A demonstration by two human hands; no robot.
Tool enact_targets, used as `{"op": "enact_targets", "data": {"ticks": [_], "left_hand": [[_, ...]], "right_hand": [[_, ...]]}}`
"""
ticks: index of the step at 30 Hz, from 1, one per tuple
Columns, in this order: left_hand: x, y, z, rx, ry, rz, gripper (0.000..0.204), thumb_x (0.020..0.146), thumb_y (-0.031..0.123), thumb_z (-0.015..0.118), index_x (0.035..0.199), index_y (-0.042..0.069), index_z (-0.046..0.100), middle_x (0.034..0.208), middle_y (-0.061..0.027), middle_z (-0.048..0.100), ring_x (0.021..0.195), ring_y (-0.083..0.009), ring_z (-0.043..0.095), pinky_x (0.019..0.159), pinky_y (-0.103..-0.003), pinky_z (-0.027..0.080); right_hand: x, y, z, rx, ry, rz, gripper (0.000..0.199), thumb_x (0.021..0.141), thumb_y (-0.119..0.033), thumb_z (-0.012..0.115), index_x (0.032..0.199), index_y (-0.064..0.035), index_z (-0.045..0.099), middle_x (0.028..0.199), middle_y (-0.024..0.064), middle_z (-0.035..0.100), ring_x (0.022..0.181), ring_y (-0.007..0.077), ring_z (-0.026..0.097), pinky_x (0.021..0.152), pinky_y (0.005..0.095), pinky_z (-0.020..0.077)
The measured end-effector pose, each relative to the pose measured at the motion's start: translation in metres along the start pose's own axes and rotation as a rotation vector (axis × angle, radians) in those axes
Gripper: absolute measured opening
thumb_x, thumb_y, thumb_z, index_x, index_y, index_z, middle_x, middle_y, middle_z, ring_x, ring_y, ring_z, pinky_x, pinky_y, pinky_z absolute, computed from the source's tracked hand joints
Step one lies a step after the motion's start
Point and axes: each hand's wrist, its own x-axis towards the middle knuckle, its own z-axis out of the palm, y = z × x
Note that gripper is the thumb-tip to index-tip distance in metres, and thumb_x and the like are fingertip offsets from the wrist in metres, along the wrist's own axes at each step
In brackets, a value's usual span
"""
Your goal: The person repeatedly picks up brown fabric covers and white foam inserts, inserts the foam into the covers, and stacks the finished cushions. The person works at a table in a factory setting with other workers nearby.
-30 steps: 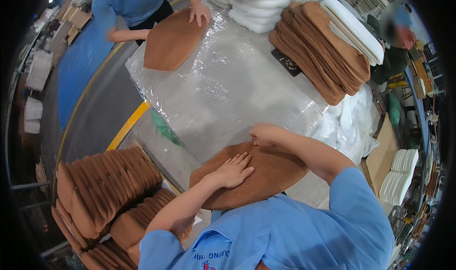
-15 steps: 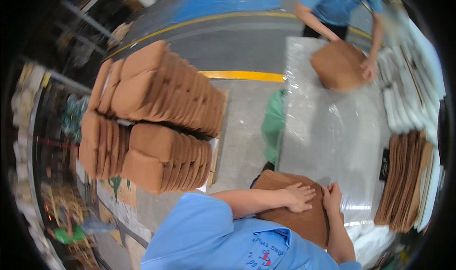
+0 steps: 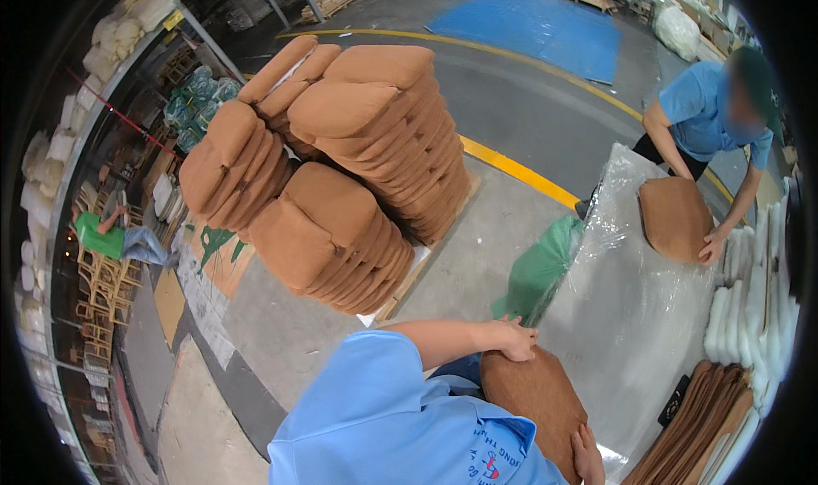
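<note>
A brown fabric seat cushion (image 3: 532, 391) lies in front of me at the near end of the plastic-covered table (image 3: 588, 331). My left hand (image 3: 515, 340) grips its far left edge, fingers bent around the rim. Against the cushion's near right edge is my right hand (image 3: 586, 453), fingers curled at the side and partly hidden. Across the table, a co-worker in a blue shirt holds another brown cushion (image 3: 675, 221) by its edges.
Tall stacks of brown cushions (image 3: 366, 135) stand on a pallet (image 3: 409, 293) to the left. A green bag (image 3: 541, 268) hangs by the table's left edge. Folded brown covers (image 3: 694, 425) and white padding (image 3: 745, 306) are piled at the right. Another person (image 3: 106, 233) sits far left.
My view has swung to the right. My left hand has gone from lying flat on the cushion to its far edge; my right hand has moved down along the near right edge.
</note>
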Motion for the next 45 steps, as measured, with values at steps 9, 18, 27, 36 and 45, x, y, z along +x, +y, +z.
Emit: {"op": "enact_targets", "data": {"ticks": [9,18,27,36,45], "left_hand": [[0.021,-0.042,0.02,-0.584,0.138,-0.159,0.101,0.078,0.059,0.079,0.146,-0.01,0.053,0.148,-0.0275,0.058,0.132,-0.0402,0.06,0.108,-0.049,0.05],[-0.01,-0.064,0.019,-0.738,0.322,-0.041,0.104,0.076,0.055,0.082,0.146,-0.014,0.05,0.147,-0.0296,0.058,0.135,-0.0384,0.058,0.111,-0.044,0.047],[-0.258,-0.114,-0.101,-1.634,0.4,1.322,0.102,0.102,0.057,0.062,0.17,0.02,-0.004,0.17,-0.0187,0.026,0.131,-0.0238,0.059,0.107,-0.042,0.049],[-0.345,-0.272,0.008,-1.337,1.087,0.969,0.084,0.088,0.013,0.084,0.158,0.004,0.038,0.144,-0.0076,0.06,0.131,-0.02,0.057,0.114,-0.038,0.045],[-0.376,-0.418,0.101,-1.237,1.171,0.425,0.072,0.093,0.017,0.081,0.154,0.001,0.046,0.139,-0.0099,0.065,0.127,-0.0188,0.061,0.107,-0.034,0.05]], "right_hand": [[-0.015,-0.032,-0.014,0.406,0.21,0.255,0.053,0.109,-0.037,0.048,0.15,-0.004,0.049,0.155,0.0164,0.051,0.139,0.035,0.051,0.117,0.0535,0.0397],[-0.04,-0.1,-0.022,1.055,0.46,0.253,0.057,0.108,-0.035,0.052,0.155,-0.0038,0.043,0.159,0.0176,0.047,0.143,0.0349,0.047,0.12,0.0552,0.0362],[-0.012,-0.216,0.001,1.821,0.29,-0.18,0.063,0.107,-0.033,0.055,0.16,-0.0036,0.037,0.163,0.0187,0.043,0.148,0.0349,0.042,0.123,0.0569,0.0327],[0.069,-0.407,0.128,1.565,-0.243,-0.534,0.096,0.074,-0.031,0.091,0.155,-0.0092,0.045,0.148,0.0084,0.055,0.137,0.0294,0.053,0.111,0.0488,0.0456],[0.13,-0.615,0.228,1.46,-0.369,-0.258,0.074,0.087,-0.016,0.084,0.15,-0.0042,0.047,0.141,0.0109,0.062,0.13,0.03,0.06,0.11,0.046,0.0496]]}}
